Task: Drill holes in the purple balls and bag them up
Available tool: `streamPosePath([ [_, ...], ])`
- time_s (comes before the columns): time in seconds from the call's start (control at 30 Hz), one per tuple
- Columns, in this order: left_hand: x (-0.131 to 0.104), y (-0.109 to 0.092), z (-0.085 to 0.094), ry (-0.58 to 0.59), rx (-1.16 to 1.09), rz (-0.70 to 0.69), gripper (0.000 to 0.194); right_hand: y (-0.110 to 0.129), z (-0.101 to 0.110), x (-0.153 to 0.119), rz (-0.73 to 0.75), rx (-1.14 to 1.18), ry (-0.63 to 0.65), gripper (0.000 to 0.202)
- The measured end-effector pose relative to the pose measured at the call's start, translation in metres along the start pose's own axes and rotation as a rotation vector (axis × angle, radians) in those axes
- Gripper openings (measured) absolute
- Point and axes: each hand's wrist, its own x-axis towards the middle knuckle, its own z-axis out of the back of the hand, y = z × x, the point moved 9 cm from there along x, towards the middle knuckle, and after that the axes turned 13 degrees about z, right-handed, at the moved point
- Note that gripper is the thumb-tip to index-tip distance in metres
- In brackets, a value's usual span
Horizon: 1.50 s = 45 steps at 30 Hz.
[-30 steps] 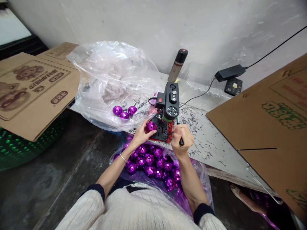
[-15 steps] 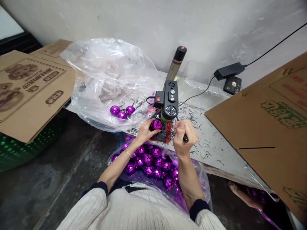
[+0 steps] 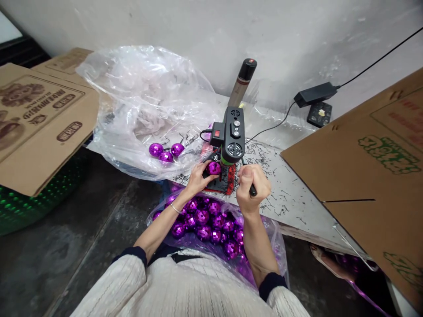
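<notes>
Over the past second the ball (image 3: 214, 167), near the centre of the frame, has shifted right, closer to the machine (image 3: 235, 132); whether they touch I can't tell. The left hand (image 3: 197, 178) has its grip closed round the ball, the right hand (image 3: 254, 187) round the lever (image 3: 253, 191), so both seem to be working together.

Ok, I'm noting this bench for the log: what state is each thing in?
Left hand: pinching a purple ball
Right hand: closed around a lever
Machine: upright; running or not, can't tell
Lower bag: holding many balls
Upper bag: crumpled
Canister: black cap on
Adapter: corded at both ends
Tabletop: strewn with dark bits
</notes>
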Motion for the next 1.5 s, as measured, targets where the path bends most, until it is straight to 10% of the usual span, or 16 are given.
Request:
streamPosePath([
  [0.43, 0.001, -0.004, -0.024, 0.087, -0.062, -0.090, 0.068, 0.001, -0.001, -0.006, 0.036, -0.017, 0.025, 0.027],
  [1.5, -0.002, -0.005, -0.020, 0.084, -0.058, -0.061, 0.064, -0.011, -0.013, -0.069, 0.139, -0.032, -0.068, 0.027],
])
